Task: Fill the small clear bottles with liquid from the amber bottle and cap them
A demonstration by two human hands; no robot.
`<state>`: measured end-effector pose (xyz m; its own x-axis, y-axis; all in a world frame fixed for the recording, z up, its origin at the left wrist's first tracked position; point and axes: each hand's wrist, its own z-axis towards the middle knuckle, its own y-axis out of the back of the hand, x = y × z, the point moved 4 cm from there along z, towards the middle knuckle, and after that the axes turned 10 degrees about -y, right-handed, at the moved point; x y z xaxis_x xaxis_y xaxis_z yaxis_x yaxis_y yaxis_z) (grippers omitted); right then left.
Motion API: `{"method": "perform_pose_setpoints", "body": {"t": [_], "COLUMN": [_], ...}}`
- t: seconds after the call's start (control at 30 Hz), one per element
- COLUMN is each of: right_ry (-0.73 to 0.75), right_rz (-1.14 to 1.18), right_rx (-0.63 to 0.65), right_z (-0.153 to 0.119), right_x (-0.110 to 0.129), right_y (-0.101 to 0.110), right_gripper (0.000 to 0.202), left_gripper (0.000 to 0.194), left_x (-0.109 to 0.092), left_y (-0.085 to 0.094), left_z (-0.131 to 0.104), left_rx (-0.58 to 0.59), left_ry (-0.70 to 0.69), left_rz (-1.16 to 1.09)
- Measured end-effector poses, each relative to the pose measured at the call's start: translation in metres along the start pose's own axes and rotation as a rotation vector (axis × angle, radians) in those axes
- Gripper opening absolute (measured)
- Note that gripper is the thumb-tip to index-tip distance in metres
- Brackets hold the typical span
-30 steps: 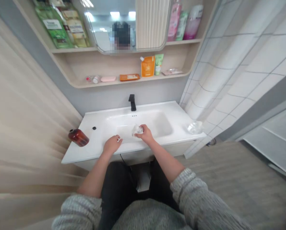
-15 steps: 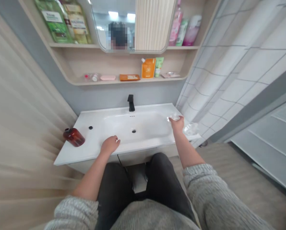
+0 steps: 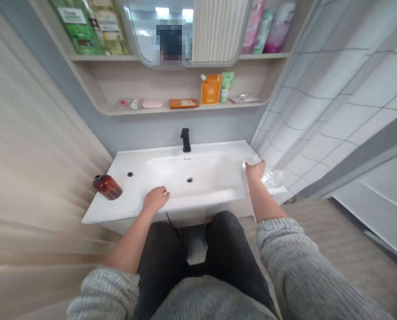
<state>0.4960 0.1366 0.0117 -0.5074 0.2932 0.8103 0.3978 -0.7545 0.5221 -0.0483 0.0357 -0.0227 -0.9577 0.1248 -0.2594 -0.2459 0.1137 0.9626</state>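
Over the front left rim of the white sink (image 3: 212, 173), my left hand (image 3: 156, 198) is closed, with a small white bit (image 3: 165, 192) showing between thumb and fingers. What that bit is I cannot make out. At the sink's right end my right hand (image 3: 256, 170) has its fingers closed on a clear plastic thing (image 3: 244, 164), mostly hidden by the hand. Just right of that hand lies crumpled clear plastic wrapping (image 3: 273, 178). A brown pump-style bottle without a top (image 3: 108, 186) lies tilted on the counter's left end.
A black faucet (image 3: 185, 140) stands behind the basin. Above it, a wall shelf (image 3: 145, 111) holds an orange pouch (image 3: 211, 90), a green tube (image 3: 226, 87), a pink case (image 3: 152, 104) and several bottles. A curtain (image 3: 35, 155) hangs at left; white tiles (image 3: 331, 98) line the right.
The camera view has shifted slightly. My right hand has moved a little to the right with the clear plastic thing. My left hand stays closed at the front rim.
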Motion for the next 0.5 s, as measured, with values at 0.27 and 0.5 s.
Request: {"method": "perform_pose_setpoints", "body": {"t": [0.27, 0.5], "right_ry": [0.472, 0.691], "right_rz": [-0.055, -0.328], "right_rx": [0.179, 0.795], "right_z": [-0.12, -0.212], "right_x": [0.049, 0.054], "right_y": [-0.004, -0.041], "right_gripper": [0.054, 0.024], "left_gripper": [0.035, 0.034], "left_x": [-0.002, -0.013], "left_y": [0.002, 0.013], "left_z": [-0.001, -0.012], "left_rx": [-0.008, -0.181], "left_ry": [0.012, -0.041], "left_rz": [-0.008, -0.101]}}
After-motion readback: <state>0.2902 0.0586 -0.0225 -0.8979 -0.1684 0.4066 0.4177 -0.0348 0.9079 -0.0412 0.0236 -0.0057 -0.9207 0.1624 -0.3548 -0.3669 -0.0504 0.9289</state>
